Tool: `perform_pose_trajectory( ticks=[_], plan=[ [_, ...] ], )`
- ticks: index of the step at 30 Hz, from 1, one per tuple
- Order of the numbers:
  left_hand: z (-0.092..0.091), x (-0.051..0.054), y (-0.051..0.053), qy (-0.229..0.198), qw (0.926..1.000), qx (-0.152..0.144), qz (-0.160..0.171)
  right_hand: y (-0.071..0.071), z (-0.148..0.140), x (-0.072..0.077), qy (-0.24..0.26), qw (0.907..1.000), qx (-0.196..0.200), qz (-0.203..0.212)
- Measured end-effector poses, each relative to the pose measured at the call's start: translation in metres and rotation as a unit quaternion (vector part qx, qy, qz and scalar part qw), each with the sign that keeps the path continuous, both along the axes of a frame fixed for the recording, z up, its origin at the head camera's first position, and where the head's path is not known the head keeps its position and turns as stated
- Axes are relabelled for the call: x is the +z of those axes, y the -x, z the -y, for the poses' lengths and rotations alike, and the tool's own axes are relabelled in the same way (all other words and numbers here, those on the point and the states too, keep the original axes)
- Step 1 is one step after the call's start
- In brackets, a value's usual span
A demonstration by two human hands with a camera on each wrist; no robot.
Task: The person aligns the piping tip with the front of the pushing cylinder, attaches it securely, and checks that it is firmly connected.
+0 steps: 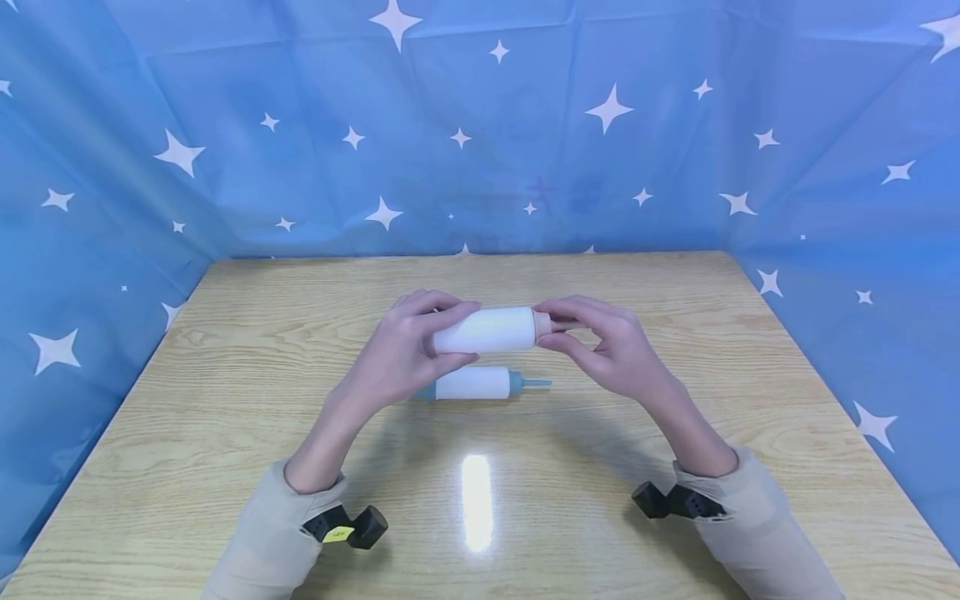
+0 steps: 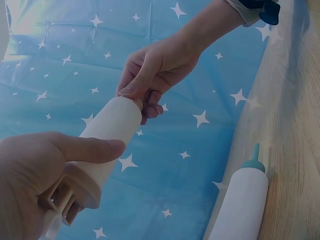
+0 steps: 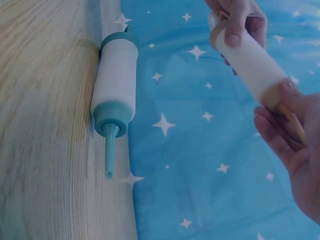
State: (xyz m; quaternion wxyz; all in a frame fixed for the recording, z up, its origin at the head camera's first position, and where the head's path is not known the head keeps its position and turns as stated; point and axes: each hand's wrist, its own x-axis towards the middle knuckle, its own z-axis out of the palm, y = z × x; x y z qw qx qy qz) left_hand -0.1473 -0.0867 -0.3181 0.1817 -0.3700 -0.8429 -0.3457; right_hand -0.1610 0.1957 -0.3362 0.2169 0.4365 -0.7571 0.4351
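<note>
Held level above the table is a white-barrelled syringe (image 1: 491,330) with beige ends and a thin beige nozzle. My left hand (image 1: 393,354) grips its left end, thumb along the barrel in the left wrist view, where a beige slotted handle (image 2: 82,190) shows under the palm. With thumb and fingers, my right hand (image 1: 618,346) pinches the beige nozzle cap (image 3: 271,97) at the other end. Below them on the table lies a second syringe (image 1: 472,383), white with teal ends, its teal nozzle (image 3: 109,155) pointing right in the head view. My left hand partly hides its left end.
The wood-grain table (image 1: 247,400) ends at the back and sides against a blue curtain (image 1: 480,167) with white stars. A light reflection shows on the table's near middle. Each sleeved forearm carries a black wrist camera (image 1: 367,527).
</note>
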Motion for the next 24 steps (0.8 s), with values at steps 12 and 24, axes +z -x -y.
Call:
perform_pose_trajectory(
  ticks=[12,24],
  plan=[
    [0.0006,0.0008,0.0007,-0.002,1.0,0.0,0.009,0.0028,0.0024,-0.0001,0.006,0.9994,0.01,-0.032],
    [-0.0016,-0.0006,0.0,0.004,1.0,0.002,-0.004,0.0011,0.0047,-0.0037,0.007,0.9989,-0.012,-0.045]
  ],
)
